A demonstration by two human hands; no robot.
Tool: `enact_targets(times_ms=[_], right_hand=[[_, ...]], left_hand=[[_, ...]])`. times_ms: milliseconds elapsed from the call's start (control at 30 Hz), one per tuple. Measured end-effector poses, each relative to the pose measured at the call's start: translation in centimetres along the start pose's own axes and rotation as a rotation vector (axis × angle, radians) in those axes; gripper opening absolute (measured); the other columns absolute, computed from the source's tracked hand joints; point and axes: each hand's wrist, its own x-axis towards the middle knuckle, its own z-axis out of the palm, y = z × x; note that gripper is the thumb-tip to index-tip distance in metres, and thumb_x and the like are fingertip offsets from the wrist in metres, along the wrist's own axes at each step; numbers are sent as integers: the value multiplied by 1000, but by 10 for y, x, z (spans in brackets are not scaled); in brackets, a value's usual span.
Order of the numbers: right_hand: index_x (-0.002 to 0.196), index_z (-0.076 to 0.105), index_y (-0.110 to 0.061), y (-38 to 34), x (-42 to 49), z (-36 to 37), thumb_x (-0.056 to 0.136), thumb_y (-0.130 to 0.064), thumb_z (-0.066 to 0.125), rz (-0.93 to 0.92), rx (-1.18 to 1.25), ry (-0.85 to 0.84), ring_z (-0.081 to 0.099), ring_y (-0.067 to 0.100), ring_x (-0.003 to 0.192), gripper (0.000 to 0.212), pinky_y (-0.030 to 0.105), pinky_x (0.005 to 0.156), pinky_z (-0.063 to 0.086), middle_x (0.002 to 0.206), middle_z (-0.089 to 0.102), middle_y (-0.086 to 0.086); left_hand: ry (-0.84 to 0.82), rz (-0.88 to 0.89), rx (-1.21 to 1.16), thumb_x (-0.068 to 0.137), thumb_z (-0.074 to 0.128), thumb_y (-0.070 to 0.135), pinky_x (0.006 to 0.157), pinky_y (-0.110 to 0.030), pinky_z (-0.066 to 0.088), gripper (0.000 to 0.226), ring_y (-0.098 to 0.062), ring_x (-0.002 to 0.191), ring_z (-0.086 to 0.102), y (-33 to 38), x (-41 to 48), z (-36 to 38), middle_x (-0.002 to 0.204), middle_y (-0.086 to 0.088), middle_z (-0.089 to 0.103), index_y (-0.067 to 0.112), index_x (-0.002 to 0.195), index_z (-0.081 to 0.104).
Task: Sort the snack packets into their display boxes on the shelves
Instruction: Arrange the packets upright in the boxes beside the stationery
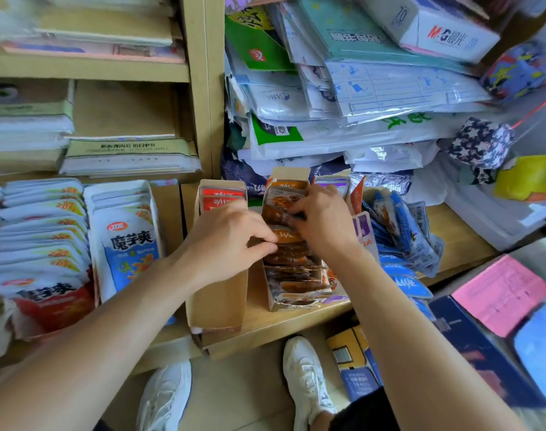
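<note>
head view, left to right. white packets point(41, 231) stand in rows in their boxes at the far left. next comes a plain cardboard box point(217, 293) with a few red packets point(221, 197) at its back end. the left hand point(228, 241) reaches across that box, thumb and fingers curled, pinching the top edge of one of the orange packets point(291, 262). these stand on edge in a torn display box point(296, 301), just beside the cardboard one. its long axis runs away from the person, with the packets set crosswise in it. the right hand point(324, 222) meets the left over the middle of the row. its fingers curl down onto the packet tops and it seems to pinch them, but the fingertips are half buried. judgement: both hands are equally near, and the next move runs along the box's length. blue packets point(402, 244) lie loose to the right. the wooden shelf point(452, 234) is crowded, with plastic bags point(374, 98) heaped above.
</note>
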Motion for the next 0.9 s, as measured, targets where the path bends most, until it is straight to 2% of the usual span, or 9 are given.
enact_targets(times_ms=[100, 233, 300, 367, 500, 600, 700, 767, 900], right_hand=[[95, 81, -18, 2, 0, 5, 88, -17, 74, -2, -24, 23, 51, 28, 100, 10, 30, 76, 36, 104, 67, 6], [84, 78, -17, 11, -3, -1, 87, -11, 71, -10, 118, 21, 58, 20, 87, 10, 33, 72, 48, 92, 69, -2], [83, 77, -19, 15, -6, -12, 87, -9, 72, 22, 234, 26, 56, 3, 70, 12, 23, 65, 45, 80, 68, -9], [81, 76, -18, 19, -11, -23, 86, -6, 74, 60, 358, 53, 55, -1, 59, 13, 15, 58, 43, 70, 64, -16], [82, 75, -19, 22, -19, -33, 88, -5, 73, 104, 544, 91, 65, 11, 67, 14, 25, 62, 56, 75, 71, -7], [83, 75, -20, 26, -20, -32, 88, -6, 73, 109, 576, 107, 65, 16, 67, 15, 30, 62, 55, 75, 72, -2], [86, 75, -19, 28, -21, -30, 87, -4, 73, 41, 539, 122, 64, 9, 70, 15, 20, 61, 53, 78, 71, -9], [87, 76, -14, 26, -21, -29, 87, -1, 73, -44, 497, 137, 64, 8, 75, 13, 12, 65, 49, 79, 69, -10], [87, 75, -12, 26, -22, -26, 86, 0, 72, -164, 426, 152, 63, 9, 75, 12, 19, 68, 52, 82, 69, -6]], left_hand=[[-3, -8, -13, 89, 71, 40, 64, -19, 34, 17, 1, 78, 43, -2, -2, -1, 96, 19, 74, 32, 101, 81], [3, -48, -15, 89, 70, 44, 65, -30, 43, 17, -6, 82, 46, -3, -3, -1, 93, 19, 74, 35, 99, 80], [23, -61, -25, 89, 70, 44, 65, -30, 44, 17, -6, 82, 47, -3, -3, 0, 92, 18, 74, 35, 99, 80], [49, -67, -40, 88, 71, 43, 65, -27, 42, 16, -7, 82, 50, -2, -2, 1, 91, 16, 74, 33, 97, 81], [131, -57, -20, 84, 78, 39, 72, -33, 52, 15, -9, 87, 59, 1, 1, 1, 94, 11, 72, 27, 92, 80], [239, -99, -88, 78, 80, 38, 71, -26, 55, 34, -9, 87, 61, 5, 5, -1, 106, 6, 64, 20, 105, 68], [319, -139, -178, 85, 77, 31, 73, -15, 51, 47, -3, 88, 59, 6, 11, -2, 124, 5, 61, 19, 126, 58], [320, -123, -178, 92, 71, 26, 74, -17, 52, 49, -1, 89, 58, 5, 15, -2, 130, 6, 62, 21, 138, 56], [283, -106, -122, 93, 67, 28, 75, -29, 54, 20, 0, 87, 56, 0, 20, 0, 103, 10, 73, 24, 110, 76]])
